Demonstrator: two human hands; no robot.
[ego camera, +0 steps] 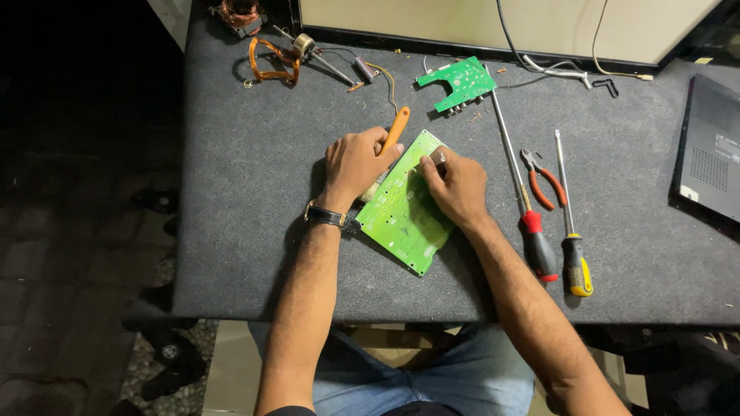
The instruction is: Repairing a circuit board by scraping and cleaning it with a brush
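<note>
A green circuit board (404, 219) lies tilted on the grey felt-covered table (247, 192), right in front of me. My left hand (355, 160), with a dark watch on the wrist, grips an orange-handled tool (396, 128) whose far end points away from me; its working end is hidden under the hand at the board's left edge. On the board's upper right part rests my right hand (456, 185), fingers curled and pinching a small pale object near the top corner.
Right of the board lie a long red-handled screwdriver (538, 246), red-handled pliers (542, 179) and a yellow-and-black screwdriver (575, 264). A second green board (461, 81), a copper coil (270, 63) and wires sit at the back. A black device (711, 150) is far right.
</note>
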